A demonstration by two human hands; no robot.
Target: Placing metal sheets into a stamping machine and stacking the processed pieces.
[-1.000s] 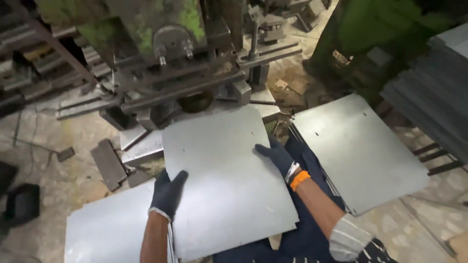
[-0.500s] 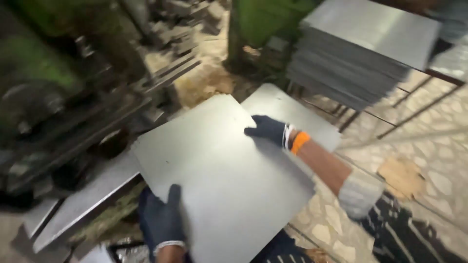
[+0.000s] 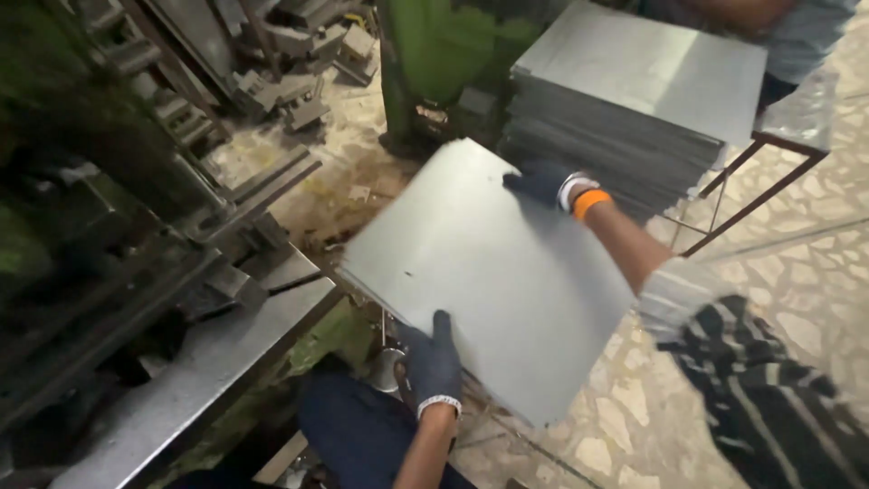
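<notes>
I hold a square grey metal sheet (image 3: 484, 267) flat in the air with both gloved hands. My left hand (image 3: 433, 362), in a dark glove, grips its near edge. At the far right edge my right hand (image 3: 546, 184) grips it, dark-gloved with a white and orange cuff. The sheet hangs between a press machine (image 3: 109, 235) on the left and a tall stack of like metal sheets (image 3: 634, 91) at the upper right, its far corner close to that stack.
The stack rests on a rusty red metal frame (image 3: 756, 181). A long grey metal plate (image 3: 199, 371) lies along the machine's front at lower left. A green machine base (image 3: 434, 54) stands behind. Another person's torso (image 3: 787, 27) shows at the top right. The floor is mottled stone.
The view has swung right, away from the press bed. The sheet has moved with my hands from the machine toward the stack at the right.
</notes>
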